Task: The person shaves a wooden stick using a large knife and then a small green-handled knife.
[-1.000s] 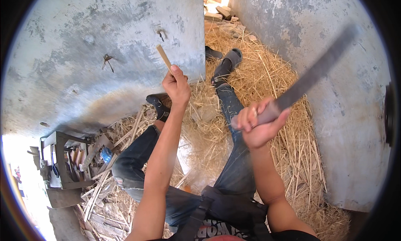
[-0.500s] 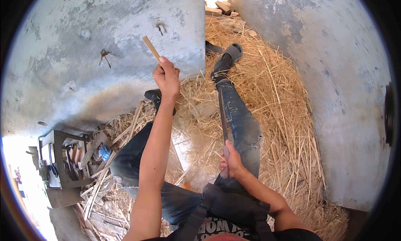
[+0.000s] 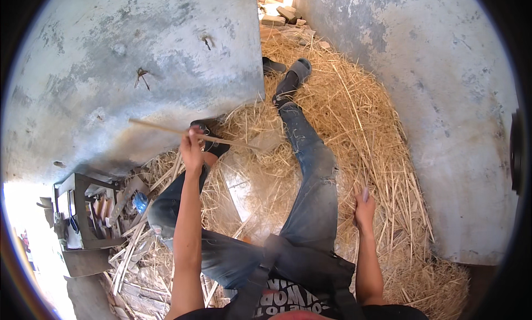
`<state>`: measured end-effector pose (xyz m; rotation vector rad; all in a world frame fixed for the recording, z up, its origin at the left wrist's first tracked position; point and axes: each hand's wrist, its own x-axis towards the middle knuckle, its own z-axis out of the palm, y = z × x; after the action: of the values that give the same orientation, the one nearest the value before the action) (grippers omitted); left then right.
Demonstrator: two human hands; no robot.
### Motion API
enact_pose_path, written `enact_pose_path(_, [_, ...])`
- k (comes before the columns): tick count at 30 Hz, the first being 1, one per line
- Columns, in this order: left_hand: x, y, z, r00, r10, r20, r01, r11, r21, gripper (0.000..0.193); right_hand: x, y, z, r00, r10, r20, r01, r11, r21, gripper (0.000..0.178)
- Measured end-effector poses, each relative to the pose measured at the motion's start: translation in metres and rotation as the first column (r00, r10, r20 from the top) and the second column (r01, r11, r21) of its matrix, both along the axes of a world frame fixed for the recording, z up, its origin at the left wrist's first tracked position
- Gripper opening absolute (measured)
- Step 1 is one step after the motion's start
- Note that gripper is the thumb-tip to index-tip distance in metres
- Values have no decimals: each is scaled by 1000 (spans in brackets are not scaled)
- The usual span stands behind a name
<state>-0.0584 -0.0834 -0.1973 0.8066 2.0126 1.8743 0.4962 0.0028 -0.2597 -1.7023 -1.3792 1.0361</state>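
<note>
My left hand point(image 3: 192, 152) is closed round a thin pale strip of wood or bamboo point(image 3: 158, 126). The strip lies nearly level, one end toward the grey wall and the other above the straw between my feet. Out to the right of my right leg, my right hand point(image 3: 364, 213) grips the brownish-grey handle of a long knife point(image 3: 365, 195). Only the handle's upper end shows above my fist; the blade cannot be made out now. My legs in torn jeans point(image 3: 310, 148) are spread on either side of a pile of shavings point(image 3: 266, 192).
Straw-like shavings point(image 3: 360, 115) cover the floor to the right, up to a worn grey wall point(image 3: 460, 126). Another wall point(image 3: 111, 54) stands at the left. A dark wooden frame point(image 3: 83, 209) holding odds and ends is at lower left, beside a blue plastic item point(image 3: 140, 202). Bricks point(image 3: 285, 13) lie far ahead.
My left hand has lowered and moved left, and the strip has swung from steep to nearly level. My right hand has moved right, off my leg, and the knife's blade has gone from sight.
</note>
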Motion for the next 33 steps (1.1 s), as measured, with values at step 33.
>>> enact_pose_path(33, [146, -178, 95, 769, -479, 423, 380, 875, 300, 60, -237, -2, 197, 380, 500, -778, -606, 770, 199, 25])
